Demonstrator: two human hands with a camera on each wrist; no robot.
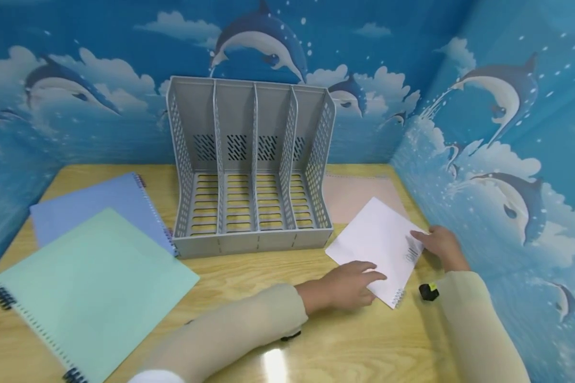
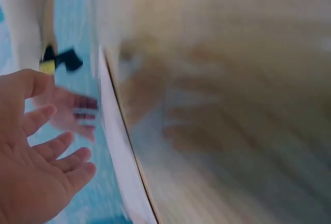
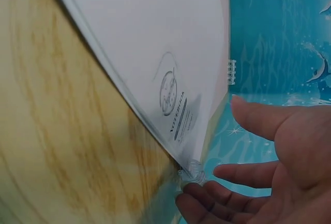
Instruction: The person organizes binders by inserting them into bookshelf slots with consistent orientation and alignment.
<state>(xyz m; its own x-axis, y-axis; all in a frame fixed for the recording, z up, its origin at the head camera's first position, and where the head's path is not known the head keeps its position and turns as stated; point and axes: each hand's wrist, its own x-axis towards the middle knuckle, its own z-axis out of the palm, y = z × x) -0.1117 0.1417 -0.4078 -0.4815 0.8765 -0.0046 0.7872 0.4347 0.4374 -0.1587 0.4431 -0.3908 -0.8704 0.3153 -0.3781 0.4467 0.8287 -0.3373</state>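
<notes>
A white coil-bound notebook (image 1: 371, 234) lies turned at an angle on the right of the table, its printed label near the right corner. Over its near edge reaches my left hand (image 1: 347, 287), fingers spread and loosely bent. The left wrist view shows the same hand (image 2: 46, 151) with nothing in its palm. At the notebook's right corner is my right hand (image 1: 441, 244), thumb extended along the cover. In the right wrist view the fingers of this right hand (image 3: 258, 167) are parted, with fingertips at the clear coil (image 3: 191, 175).
A grey four-slot file rack (image 1: 254, 242) stands at the back centre. A pink notebook (image 1: 359, 194) lies partly under the white one. Left of the rack, a green notebook (image 1: 96, 287) overlaps a blue notebook (image 1: 91, 202). Dolphin-printed walls (image 1: 508, 133) border the table.
</notes>
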